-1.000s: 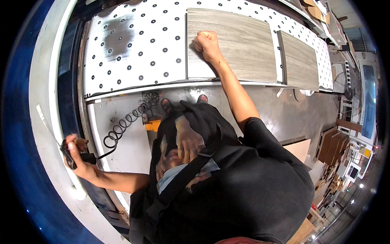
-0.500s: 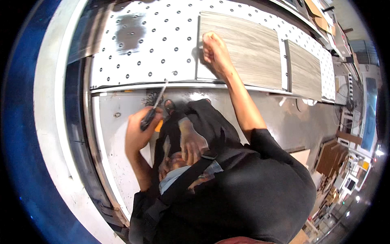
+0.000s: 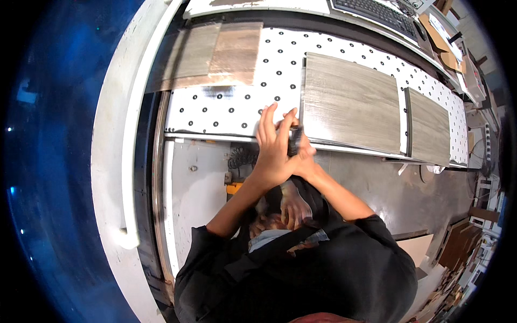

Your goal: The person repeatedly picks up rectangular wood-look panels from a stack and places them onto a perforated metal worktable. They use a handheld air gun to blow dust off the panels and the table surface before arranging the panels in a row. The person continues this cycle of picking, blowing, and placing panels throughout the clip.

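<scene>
Both hands are raised together: the left hand [image 3: 272, 148] is spread, the right hand [image 3: 302, 156] gripped around a small dark tool [image 3: 294, 141], upright, beside the grey wood-grain rectangular plank [image 3: 350, 102].

The table [image 3: 231, 110] is white with a regular pattern of black dots. On it lie two grey wood-grain planks [image 3: 350, 102], the right one [image 3: 428, 126] darker-edged, and a brown-and-tan board [image 3: 215, 54] far left. The sleeves [image 3: 301, 274] are black.
</scene>
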### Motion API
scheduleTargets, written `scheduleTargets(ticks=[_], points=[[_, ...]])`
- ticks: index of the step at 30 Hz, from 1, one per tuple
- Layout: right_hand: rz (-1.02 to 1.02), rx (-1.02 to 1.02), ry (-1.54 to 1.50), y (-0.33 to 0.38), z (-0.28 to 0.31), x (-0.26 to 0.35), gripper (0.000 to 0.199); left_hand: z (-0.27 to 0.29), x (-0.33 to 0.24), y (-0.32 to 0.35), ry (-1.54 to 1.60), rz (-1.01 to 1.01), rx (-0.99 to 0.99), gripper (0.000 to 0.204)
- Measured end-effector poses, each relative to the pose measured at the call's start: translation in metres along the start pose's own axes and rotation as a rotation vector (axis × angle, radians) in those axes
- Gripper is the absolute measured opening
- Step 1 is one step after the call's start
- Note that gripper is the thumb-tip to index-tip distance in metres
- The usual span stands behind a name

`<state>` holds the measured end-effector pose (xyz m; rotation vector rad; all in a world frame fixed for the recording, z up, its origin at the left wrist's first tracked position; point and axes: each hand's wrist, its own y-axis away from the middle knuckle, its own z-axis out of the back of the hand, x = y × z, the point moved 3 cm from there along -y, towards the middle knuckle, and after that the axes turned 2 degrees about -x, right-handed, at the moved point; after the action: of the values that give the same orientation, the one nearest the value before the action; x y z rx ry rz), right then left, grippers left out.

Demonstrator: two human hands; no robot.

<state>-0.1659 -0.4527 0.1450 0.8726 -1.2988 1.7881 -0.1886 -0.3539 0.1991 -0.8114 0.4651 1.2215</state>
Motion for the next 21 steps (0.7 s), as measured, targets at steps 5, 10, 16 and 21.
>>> scheduleTargets(ticks=[5, 10, 16, 21], points=[[-0.769, -0.074, -0.883, -0.007, 0.054, -0.047, 0.034, 0.018, 0.077, -0.054, 0.000, 0.082, -0.032, 0.090], [-0.945, 0.248, -0.982, -0.002, 0.071, -0.034, 0.034, 0.037, 0.244, -0.119, -0.428, 0.331, -0.157, 0.073], [-0.978, 0.435, -0.776, 0.010, 0.073, -0.017, 0.029, 0.014, 0.289, -0.132, -0.676, 0.280, -0.157, 0.066], [-0.907, 0.282, -0.599, -0.004, 0.067, -0.036, 0.030, -0.008, 0.256, -0.096, -0.728, 0.240, -0.206, 0.063]])
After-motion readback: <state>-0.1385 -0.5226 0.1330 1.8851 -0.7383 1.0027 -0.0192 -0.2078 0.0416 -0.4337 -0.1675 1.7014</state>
